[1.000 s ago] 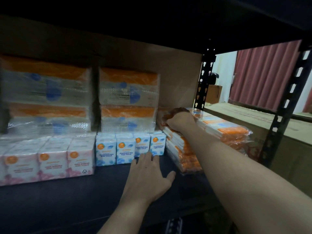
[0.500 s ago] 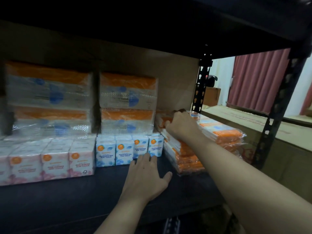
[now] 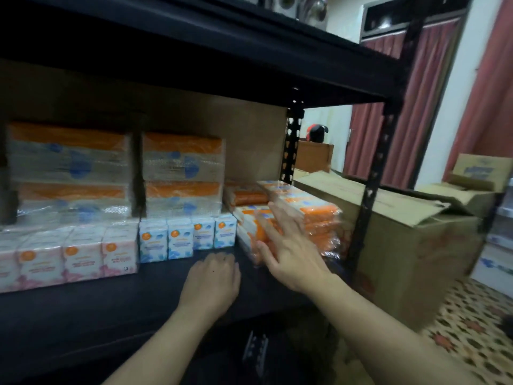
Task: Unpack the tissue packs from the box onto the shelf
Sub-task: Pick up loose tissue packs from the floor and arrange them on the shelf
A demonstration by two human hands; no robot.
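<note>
Fingers spread straight, the right hand holds nothing before the orange tissue packs at the right end of the shelf. Left hand rests empty, loosely curled, on the shelf.

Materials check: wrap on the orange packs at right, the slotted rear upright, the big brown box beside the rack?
Orange packs: thin clear plastic film, glossy; it wrinkles and catches glints. Rear upright: probably black-painted metal, going by the rows of punched holes; matte finish. Brown box: cardboard by the look, matte, with creased top flaps; no fluting is visible, so whether it is corrugated stays open.
</note>
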